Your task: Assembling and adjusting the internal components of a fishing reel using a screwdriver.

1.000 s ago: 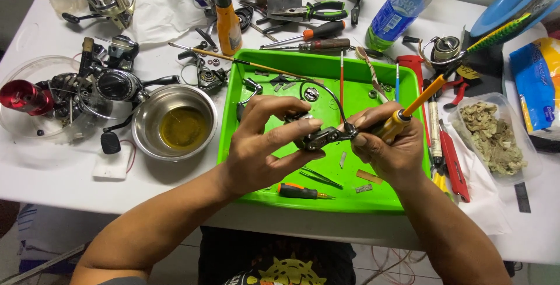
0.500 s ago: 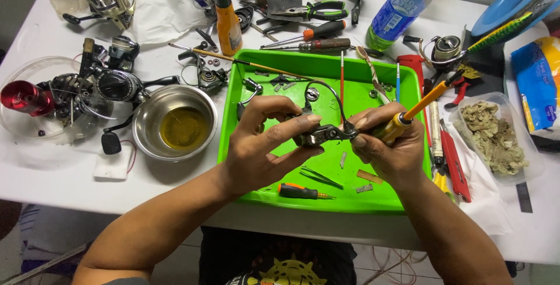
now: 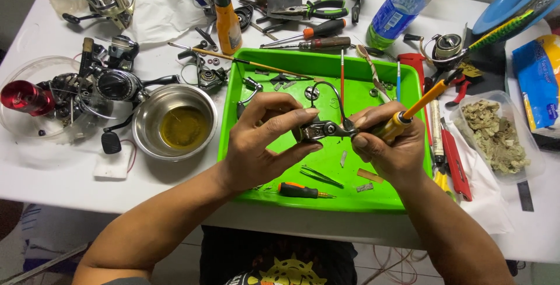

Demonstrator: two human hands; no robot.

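Dark metal reel part [image 3: 322,129] lay pinched in my left hand [image 3: 265,142] over the green tray [image 3: 291,194], long axis nine-to-three, while my right hand [image 3: 389,148], at three o'clock, gripped the orange-handled screwdriver [image 3: 408,115] touching it

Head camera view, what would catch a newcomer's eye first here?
The bright green tray at the centre stands out first. Over it, the left hand pinches a small dark metal reel part while the right hand holds a yellow-handled screwdriver against it. To the left sits a steel bowl of yellowish liquid.
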